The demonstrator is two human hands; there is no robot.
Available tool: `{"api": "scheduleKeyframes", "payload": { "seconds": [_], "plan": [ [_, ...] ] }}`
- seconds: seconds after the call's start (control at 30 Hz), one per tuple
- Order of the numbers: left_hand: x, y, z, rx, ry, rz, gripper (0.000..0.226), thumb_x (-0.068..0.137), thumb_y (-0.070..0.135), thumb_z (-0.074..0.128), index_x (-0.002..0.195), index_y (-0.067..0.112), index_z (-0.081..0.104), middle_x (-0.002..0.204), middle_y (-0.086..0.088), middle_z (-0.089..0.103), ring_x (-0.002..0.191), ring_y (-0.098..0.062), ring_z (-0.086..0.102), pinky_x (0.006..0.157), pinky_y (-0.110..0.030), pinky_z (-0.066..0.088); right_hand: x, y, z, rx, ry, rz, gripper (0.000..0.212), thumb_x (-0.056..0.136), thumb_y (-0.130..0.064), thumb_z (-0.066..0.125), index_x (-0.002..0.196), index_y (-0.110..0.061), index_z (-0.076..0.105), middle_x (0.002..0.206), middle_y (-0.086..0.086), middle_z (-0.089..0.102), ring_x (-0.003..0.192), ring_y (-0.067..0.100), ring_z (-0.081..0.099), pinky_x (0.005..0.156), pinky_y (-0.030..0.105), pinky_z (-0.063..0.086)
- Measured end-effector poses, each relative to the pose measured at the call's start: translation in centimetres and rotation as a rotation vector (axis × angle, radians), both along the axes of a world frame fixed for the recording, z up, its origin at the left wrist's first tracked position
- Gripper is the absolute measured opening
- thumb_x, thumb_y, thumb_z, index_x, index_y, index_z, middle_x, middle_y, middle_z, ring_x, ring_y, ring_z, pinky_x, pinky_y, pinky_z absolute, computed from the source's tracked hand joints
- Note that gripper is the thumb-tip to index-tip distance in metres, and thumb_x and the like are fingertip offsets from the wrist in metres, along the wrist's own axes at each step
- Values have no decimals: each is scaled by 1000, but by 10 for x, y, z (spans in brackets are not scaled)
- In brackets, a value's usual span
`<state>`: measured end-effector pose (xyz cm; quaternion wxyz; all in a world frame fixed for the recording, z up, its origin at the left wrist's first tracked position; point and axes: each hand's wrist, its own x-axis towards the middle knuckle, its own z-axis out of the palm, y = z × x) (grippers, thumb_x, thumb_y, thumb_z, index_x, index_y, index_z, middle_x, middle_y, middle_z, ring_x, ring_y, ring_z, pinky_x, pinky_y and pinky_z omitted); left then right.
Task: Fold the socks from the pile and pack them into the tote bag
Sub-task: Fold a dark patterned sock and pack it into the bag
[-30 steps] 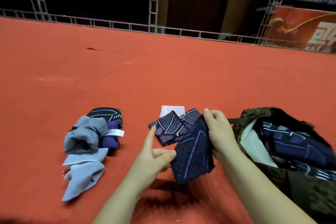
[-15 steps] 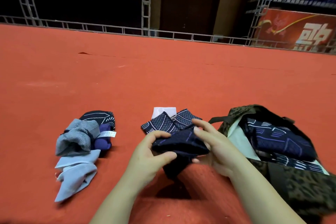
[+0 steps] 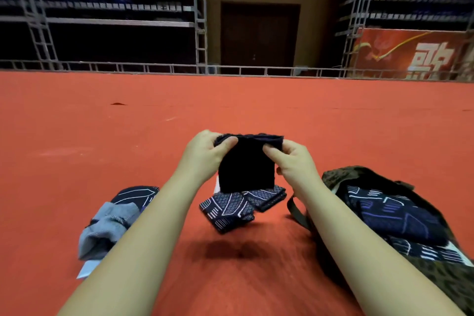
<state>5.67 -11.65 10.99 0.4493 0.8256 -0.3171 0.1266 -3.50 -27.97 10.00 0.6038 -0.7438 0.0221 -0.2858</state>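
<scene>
I have the dark sock [image 3: 247, 161] raised above the red floor [image 3: 230, 110], my left hand [image 3: 205, 154] and right hand [image 3: 295, 161] each in a pinch grip on a top corner. It looks light, soft and floppy, so I judge the upper edge the place to hold it. It hangs as a near-black folded square over the folded patterned socks [image 3: 230, 208], between the pile [image 3: 112, 220] and the tote bag [image 3: 436, 277].

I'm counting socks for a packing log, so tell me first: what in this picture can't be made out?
Head view only:
- Sock pile: the left forearm covers its right side, so no count.
- Tote bag: the right edge cuts it off; contents partly hidden, blurred.
- Held dark sock, gripped by left hand and right hand: too dark for pattern or fold layers.
- White item behind it: mostly hidden.
</scene>
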Motion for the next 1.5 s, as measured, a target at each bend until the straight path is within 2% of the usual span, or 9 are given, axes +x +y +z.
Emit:
{"api": "scheduleKeyframes", "payload": {
  "seconds": [0.1,0.23,0.43,0.8,1.0,1.1,1.2,1.3,1.5],
  "plan": [
    [-15,8,-22,17,-79,48,36,85,44,50,77,14,68,93,7,54,94,-12,45,85,-29,36,-9,-1,-22,-128,20,-73,8,89,-12,63,87,-14,71,77,-6,67,71,-2,58,67,13,41],
    [-57,24,-88,15,217,-68,35,96,26,52,61,21,55,59,17,54,59,0,44,60,-19,37,-42,6,-94,-249,122,-93,7,82,-36,65,77,-34,69,94,-7,64,91,0,58,82,10,40],
    [-98,40,-165,19,601,-103,28,98,28,46,74,21,60,70,19,62,72,3,54,74,-21,41,-92,31,-174,-57,352,-20,26,94,-20,57,74,-10,69,66,-16,62,63,-4,51,59,19,40],
    [-98,51,-175,-28,928,-53,27,88,29,63,111,33,50,91,3,67,74,-12,66,51,-26,49,-62,37,-176,-539,610,-247,33,95,-44,45,77,-17,45,82,3,64,83,28,58,67,36,38],
    [-89,53,-184,-32,718,23,46,85,23,66,123,35,43,85,8,58,61,-5,59,50,-26,48,-40,32,-180,-665,722,-350,36,94,-53,36,87,-21,50,96,1,67,96,28,61,70,35,42],
    [-86,57,-199,4,474,69,35,80,33,68,112,41,54,119,10,55,94,-3,60,87,-28,50,-31,31,-181,-746,758,-355,37,94,-53,35,93,-21,53,100,2,67,98,28,61,72,34,41],
    [-87,62,-206,119,241,-51,52,70,61,51,118,42,58,141,25,34,137,0,24,113,-26,20,-24,31,-181,-838,778,-347,35,95,-51,36,97,-19,51,104,6,67,100,31,61,72,36,41],
    [-88,59,-203,425,115,-234,73,69,72,35,134,41,45,144,29,22,141,2,-1,117,-33,-6,-23,28,-183,-836,756,-353,34,94,-51,39,105,-19,44,105,7,66,99,31,63,72,37,43],
    [-89,57,-199,626,135,-218,83,64,80,28,138,44,38,152,24,20,142,3,-6,115,-48,-14,-50,17,-193,-538,299,-203,31,87,-45,47,107,-24,59,112,-12,54,110,15,54,95,35,42]
  ]
}}
